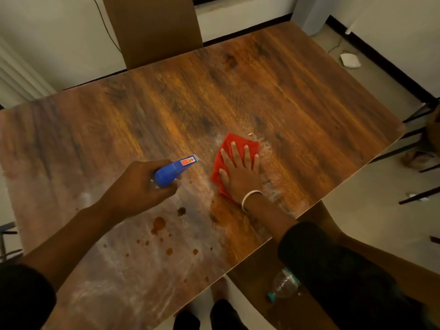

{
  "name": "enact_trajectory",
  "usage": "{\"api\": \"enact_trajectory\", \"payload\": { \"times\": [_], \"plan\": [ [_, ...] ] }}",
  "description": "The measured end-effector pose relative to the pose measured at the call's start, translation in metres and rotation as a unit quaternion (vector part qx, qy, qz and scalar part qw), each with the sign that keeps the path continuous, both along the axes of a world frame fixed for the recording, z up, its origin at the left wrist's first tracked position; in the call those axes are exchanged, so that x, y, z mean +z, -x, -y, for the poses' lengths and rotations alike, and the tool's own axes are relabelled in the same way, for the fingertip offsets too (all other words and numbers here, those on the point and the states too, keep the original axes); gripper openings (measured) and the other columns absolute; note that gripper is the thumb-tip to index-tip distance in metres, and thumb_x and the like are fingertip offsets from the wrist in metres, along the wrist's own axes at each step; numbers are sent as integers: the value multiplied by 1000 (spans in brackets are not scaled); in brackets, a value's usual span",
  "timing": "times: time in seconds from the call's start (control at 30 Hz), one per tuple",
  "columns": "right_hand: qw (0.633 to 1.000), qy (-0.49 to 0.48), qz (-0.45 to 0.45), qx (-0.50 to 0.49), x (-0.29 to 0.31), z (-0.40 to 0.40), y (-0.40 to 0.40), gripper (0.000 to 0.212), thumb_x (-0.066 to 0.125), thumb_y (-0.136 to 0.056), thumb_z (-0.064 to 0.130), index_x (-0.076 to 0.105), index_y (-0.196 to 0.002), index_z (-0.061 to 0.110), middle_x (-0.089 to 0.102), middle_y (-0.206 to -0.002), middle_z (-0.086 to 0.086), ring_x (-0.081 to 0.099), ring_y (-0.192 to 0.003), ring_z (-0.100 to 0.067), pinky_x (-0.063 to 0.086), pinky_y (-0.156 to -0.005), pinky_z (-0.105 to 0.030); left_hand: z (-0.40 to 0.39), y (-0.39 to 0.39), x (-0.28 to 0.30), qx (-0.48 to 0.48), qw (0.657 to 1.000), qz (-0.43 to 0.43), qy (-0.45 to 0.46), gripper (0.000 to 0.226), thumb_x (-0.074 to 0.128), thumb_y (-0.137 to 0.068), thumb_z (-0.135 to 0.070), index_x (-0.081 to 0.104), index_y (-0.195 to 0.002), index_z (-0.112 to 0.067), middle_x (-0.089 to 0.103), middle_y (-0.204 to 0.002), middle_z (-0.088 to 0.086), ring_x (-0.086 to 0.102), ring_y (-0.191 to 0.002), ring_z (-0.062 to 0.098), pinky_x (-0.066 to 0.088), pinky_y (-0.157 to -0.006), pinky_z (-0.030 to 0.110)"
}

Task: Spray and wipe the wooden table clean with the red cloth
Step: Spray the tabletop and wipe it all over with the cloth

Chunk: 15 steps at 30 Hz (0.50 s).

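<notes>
Right hand (240, 173) presses red cloth (225, 151) flat on wooden table (166, 110); left hand (140, 186) holds spray bottle (175, 169).

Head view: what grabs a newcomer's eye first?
The red cloth, pressed flat under the right hand right of the wooden table's centre, amid pale wet smears. Next, the blue spray bottle gripped in the left hand, nozzle aimed toward the cloth. Then the reddish-brown stains spattered on the near part of the table, not yet wiped.

wooden table (297, 96), red cloth (228, 151), brown stains (158, 223)
</notes>
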State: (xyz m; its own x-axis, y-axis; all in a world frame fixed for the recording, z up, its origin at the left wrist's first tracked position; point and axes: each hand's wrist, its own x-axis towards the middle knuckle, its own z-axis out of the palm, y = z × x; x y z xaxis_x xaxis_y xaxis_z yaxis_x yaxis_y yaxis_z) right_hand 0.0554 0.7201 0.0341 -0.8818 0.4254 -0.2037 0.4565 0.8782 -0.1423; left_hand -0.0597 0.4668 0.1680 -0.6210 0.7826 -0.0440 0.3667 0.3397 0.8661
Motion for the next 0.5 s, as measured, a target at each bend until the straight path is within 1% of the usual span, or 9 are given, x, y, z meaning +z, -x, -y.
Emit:
{"api": "enact_trajectory", "payload": {
  "times": [0.07,0.1,0.17,0.23,0.27,0.3,0.37,0.43,0.5],
  "plan": [
    [1000,-13,-7,3,0,17,20,67,29,-106,49,16,-169,31,3,-178,-4,-4,-163,-40,4,-126,-68,-1,-2,-2,14,1000,1,0,16,76,-85,-18,73,-99,-25,74,-83,-3,70,-73,16,57,-70,32],
    [999,-20,-15,35,-1,30,18,67,28,-105,48,18,-169,30,5,-178,-5,-3,-163,-41,7,-126,-68,-2,-3,-2,19,1000,-2,-1,17,76,-85,-17,73,-100,-24,74,-82,-2,70,-73,16,57,-71,34],
    [989,-23,-36,144,-7,55,-6,66,28,-106,48,17,-169,31,6,-178,-5,-2,-163,-41,6,-127,-68,-7,-2,-1,18,1000,-22,2,18,76,-84,-15,73,-101,-20,73,-79,1,69,-71,20,56,-70,40],
    [974,-14,-46,220,-13,68,-48,66,31,-109,47,12,-169,32,3,-178,-2,-1,-163,-39,1,-129,-65,-12,1,2,11,999,-48,-4,16,76,-85,-13,71,-98,-21,70,-74,1,66,-65,14,54,-65,34],
    [973,-16,-42,227,-15,67,-69,66,34,-109,46,11,-169,32,3,-178,-1,0,-164,-37,1,-129,-64,-14,3,4,15,998,-56,-15,15,76,-85,-13,70,-96,-22,68,-73,0,63,-62,10,52,-62,26],
    [975,-23,-40,219,-16,59,-85,67,35,-108,46,12,-169,32,4,-178,-1,3,-164,-36,4,-128,-65,-14,5,6,21,998,-60,-25,15,76,-85,-12,70,-95,-22,67,-74,0,61,-60,7,49,-60,21],
    [983,-41,-36,178,-13,28,-96,65,32,-108,46,13,-169,34,6,-178,-1,6,-164,-34,9,-126,-68,-15,9,9,23,997,-62,-41,17,76,-85,-10,71,-99,-18,69,-78,0,63,-64,10,50,-61,19],
    [991,-44,-18,122,-9,-11,-75,64,25,-109,49,8,-169,35,1,-178,-3,3,-164,-35,7,-127,-68,-14,10,10,19,996,-61,-55,20,76,-85,-10,70,-103,-17,70,-81,-1,65,-68,12,52,-64,21],
    [999,-19,-7,39,-5,-46,-30,70,23,-107,55,-2,-169,36,-10,-178,-2,-5,-163,-36,4,-128,-67,-13,10,10,28,994,-69,-80,20,75,-86,-13,69,-101,-25,70,-81,-9,65,-69,6,51,-65,17]
  ]
}}
